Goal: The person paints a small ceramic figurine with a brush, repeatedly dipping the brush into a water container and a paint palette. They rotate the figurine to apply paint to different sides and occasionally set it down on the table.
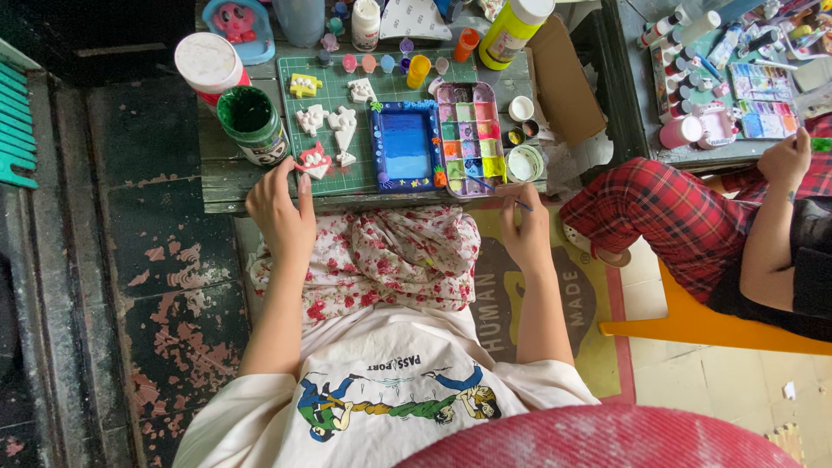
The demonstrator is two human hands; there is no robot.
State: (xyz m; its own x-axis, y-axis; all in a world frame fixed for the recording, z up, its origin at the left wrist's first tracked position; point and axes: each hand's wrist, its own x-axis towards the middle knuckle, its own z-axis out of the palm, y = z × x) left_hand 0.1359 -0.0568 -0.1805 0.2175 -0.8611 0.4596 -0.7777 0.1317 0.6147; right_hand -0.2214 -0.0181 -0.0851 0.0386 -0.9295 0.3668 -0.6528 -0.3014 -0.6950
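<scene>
The left hand [279, 212] rests at the near edge of the counter [227, 192], fingers loosely spread and gripping nothing, its fingertips touching a small red-and-white plaster figure [314, 161] on the green cutting mat [334, 173]. The right hand [526, 232] is pinched shut on a thin paintbrush [507, 196], whose tip points toward the near end of the paint palette [470, 137] — a long tray of many coloured wells.

Between the two hands lies a blue-painted frame [405, 145], just beside the palette. Further up the mat sit several unpainted white plaster shapes [328, 120] and one yellow piece [304, 85]. A green paint jar [251, 121] stands open at the mat's left edge, with a white-lidded pot [208, 62] behind it. To the right, another person's hand [785, 159] works at a separate tray of paints.

Judging from this, the step in hand looks like painting the little figure — the brush seems to be loading or choosing colour while the other hand steadies the piece. The next move would call for a light, well-loaded tip brought across to the figure, with the left hand keeping it from sliding on the mat.
</scene>
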